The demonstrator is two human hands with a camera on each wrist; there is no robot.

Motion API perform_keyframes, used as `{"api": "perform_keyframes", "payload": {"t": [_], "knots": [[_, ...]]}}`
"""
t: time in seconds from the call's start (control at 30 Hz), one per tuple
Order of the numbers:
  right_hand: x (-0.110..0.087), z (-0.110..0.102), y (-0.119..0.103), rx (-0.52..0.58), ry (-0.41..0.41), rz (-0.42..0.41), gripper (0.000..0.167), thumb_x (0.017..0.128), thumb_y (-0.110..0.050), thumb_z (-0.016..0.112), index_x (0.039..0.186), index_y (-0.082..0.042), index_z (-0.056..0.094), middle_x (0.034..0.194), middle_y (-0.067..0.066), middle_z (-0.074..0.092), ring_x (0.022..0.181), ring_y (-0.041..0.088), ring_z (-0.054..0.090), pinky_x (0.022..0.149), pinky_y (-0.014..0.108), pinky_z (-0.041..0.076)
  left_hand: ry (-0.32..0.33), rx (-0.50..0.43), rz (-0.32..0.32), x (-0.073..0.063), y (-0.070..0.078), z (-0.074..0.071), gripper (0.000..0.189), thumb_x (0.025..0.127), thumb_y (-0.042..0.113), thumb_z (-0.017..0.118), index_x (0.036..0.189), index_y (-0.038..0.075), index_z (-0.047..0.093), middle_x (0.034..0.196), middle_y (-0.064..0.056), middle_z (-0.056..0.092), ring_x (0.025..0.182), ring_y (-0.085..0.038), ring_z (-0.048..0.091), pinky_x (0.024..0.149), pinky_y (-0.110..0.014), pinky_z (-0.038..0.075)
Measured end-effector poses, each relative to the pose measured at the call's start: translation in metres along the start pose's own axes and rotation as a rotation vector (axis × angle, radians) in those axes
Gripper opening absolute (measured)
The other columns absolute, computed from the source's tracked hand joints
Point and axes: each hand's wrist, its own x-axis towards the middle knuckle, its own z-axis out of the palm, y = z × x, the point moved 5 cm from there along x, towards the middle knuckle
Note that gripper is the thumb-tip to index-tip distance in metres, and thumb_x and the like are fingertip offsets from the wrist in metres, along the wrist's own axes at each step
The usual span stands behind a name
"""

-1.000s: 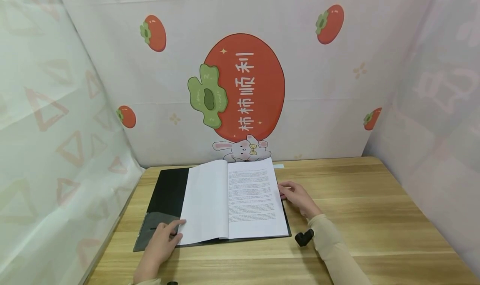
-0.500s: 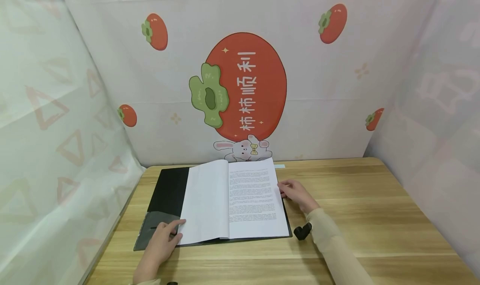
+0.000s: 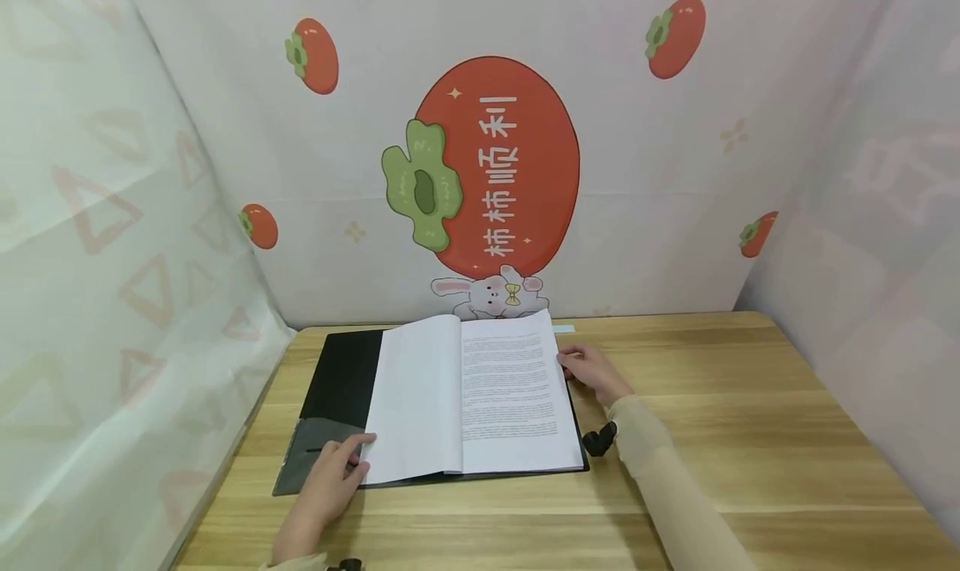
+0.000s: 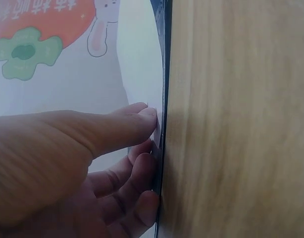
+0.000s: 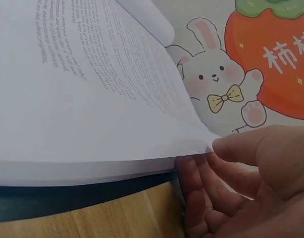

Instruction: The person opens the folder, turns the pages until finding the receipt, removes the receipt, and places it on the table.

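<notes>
A black folder (image 3: 341, 379) lies spread on the table with a thick stack of white sheets inside. Its left-hand page (image 3: 416, 396) is blank and bows upward; the right-hand page (image 3: 510, 388) carries printed text. My left hand (image 3: 330, 479) rests at the lower left edge of the blank page, its index finger and thumb touching the paper, the other fingers loosely bent. At the right edge, my right hand (image 3: 592, 371) pinches the printed page (image 5: 102, 124) between thumb and fingers, as the right wrist view shows, lifting its edge slightly from the sheets below.
The wood-grain table (image 3: 712, 438) extends to both sides of the folder. A small pale strip (image 3: 564, 328) lies behind its right corner. A white curtain (image 3: 637, 246) printed with persimmons and a rabbit hangs at the table's back edge.
My right hand has slid slightly up along the page's right edge. My left hand keeps its place on the blank page. The head view has shifted a little.
</notes>
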Motion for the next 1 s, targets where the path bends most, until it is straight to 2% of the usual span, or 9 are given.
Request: {"api": "perform_keyframes", "payload": {"t": [0.3,0.5,0.77,1.0], "knots": [[0.0057,-0.0027,-0.0022,0.027,0.022,-0.009,0.034,0.108,-0.017,0.058,0.131,0.007,0.061,0.098,0.011,0.065,0.09,0.022,0.058,0.077,0.031,0.043,0.004,0.002,-0.009,-0.001,0.0043,0.0,0.038,0.1,0.004,0.069,0.138,0.008,0.065,0.101,-0.009,0.054,0.086,-0.02,0.053,0.077,-0.04,0.048],[0.0092,-0.0011,0.0014,0.034,0.038,-0.026,0.031,0.108,-0.016,0.06,0.129,0.007,0.062,0.097,0.01,0.065,0.088,0.021,0.058,0.077,0.03,0.044,0.007,0.01,-0.017,-0.0016,0.0041,0.0003,0.039,0.1,0.004,0.068,0.138,0.007,0.065,0.101,-0.008,0.054,0.086,-0.02,0.053,0.076,-0.04,0.047],[0.0092,0.0009,0.0029,0.024,0.065,-0.036,0.032,0.106,-0.017,0.061,0.128,0.006,0.063,0.104,0.014,0.067,0.09,0.022,0.061,0.08,0.03,0.046,0.027,0.005,-0.014,-0.0027,0.0015,0.001,0.039,0.1,0.004,0.069,0.138,0.007,0.066,0.101,-0.008,0.055,0.087,-0.02,0.055,0.077,-0.041,0.05],[0.0085,0.0023,0.0014,0.029,0.1,-0.025,0.033,0.106,-0.019,0.062,0.128,0.005,0.064,0.109,0.015,0.067,0.093,0.023,0.061,0.08,0.03,0.046,0.055,0.023,-0.016,-0.0051,0.0032,0.0019,0.039,0.1,0.003,0.066,0.139,0.007,0.066,0.1,-0.008,0.053,0.085,-0.02,0.052,0.074,-0.04,0.047]]}}
